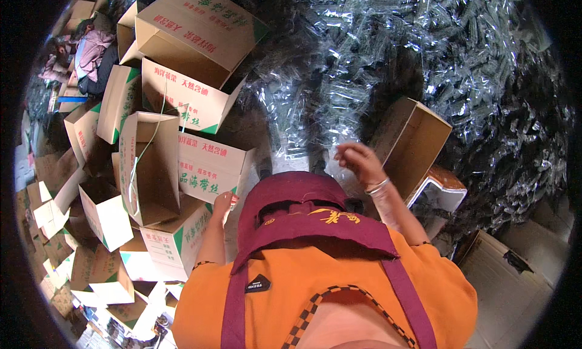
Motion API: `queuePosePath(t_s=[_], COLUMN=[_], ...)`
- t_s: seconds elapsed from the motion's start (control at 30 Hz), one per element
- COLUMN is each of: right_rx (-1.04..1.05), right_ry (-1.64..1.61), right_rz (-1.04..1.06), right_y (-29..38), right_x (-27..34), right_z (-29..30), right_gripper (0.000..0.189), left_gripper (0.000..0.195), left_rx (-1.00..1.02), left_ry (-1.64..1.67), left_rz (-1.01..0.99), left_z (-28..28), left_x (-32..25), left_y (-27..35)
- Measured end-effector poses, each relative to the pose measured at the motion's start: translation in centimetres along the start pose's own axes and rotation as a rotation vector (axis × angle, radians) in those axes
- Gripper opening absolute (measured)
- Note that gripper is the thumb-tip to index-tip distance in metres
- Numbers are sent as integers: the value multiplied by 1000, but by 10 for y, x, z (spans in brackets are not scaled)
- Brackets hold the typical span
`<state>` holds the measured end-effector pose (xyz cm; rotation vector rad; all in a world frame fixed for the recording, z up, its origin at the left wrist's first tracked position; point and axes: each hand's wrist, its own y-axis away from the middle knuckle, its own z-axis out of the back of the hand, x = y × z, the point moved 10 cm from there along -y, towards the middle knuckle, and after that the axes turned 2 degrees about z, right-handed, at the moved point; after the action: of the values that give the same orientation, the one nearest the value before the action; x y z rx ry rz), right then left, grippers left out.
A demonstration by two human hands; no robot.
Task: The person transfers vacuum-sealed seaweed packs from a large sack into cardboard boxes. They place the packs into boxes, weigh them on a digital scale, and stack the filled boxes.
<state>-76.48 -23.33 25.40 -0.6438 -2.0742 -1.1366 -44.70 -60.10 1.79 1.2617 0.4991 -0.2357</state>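
At the lower right corner of a printed cardboard box (213,167), my left hand (223,205) has its fingers curled against the edge. Part of that hand is hidden by its own angle. My right hand (361,162), with a bracelet at the wrist, is raised in front of me, its fingers loosely bent and nothing visible in them. It hovers left of an upright open carton (420,135). Ahead of both hands spreads a large heap of clear plastic packets (336,67) with dark contents.
Several open cartons crowd my left, among them a tall one (157,167) with a pale strap (136,180) across it. A brown stool (448,185) stands by the right carton. Another person (93,58) is at the far left. A large box (504,276) lies lower right.
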Motion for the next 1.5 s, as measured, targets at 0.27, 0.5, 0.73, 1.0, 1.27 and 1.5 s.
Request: queuePosePath(t_s=[0.27, 0.5, 0.73, 1.0, 1.27, 1.5], right_rx=[1478, 1380, 1415, 679, 127, 41], right_ry=[-322, -547, -408, -791, 78, 1096], right_rz=[619, 809, 545, 1100, 96, -762], right_y=[157, 179, 160, 75, -94, 23], right_x=[288, 334, 321, 334, 89, -306], right_z=[-104, -114, -98, -135, 20, 171], right_gripper=[24, 22, 23, 23, 46, 38], left_gripper=[34, 33, 34, 31, 55, 32], left_rx=[-51, -19, 75, 321, 687, 687], left_ry=[-436, -504, -589, -561, -1133, -1313], left_rz=[-301, -339, -347, -353, -471, -341], left_z=[-142, -167, -165, -165, -149, -149], left_x=[-106, -163, -191, -235, -168, -147], left_y=[37, 32, -6, -55, -62, -15])
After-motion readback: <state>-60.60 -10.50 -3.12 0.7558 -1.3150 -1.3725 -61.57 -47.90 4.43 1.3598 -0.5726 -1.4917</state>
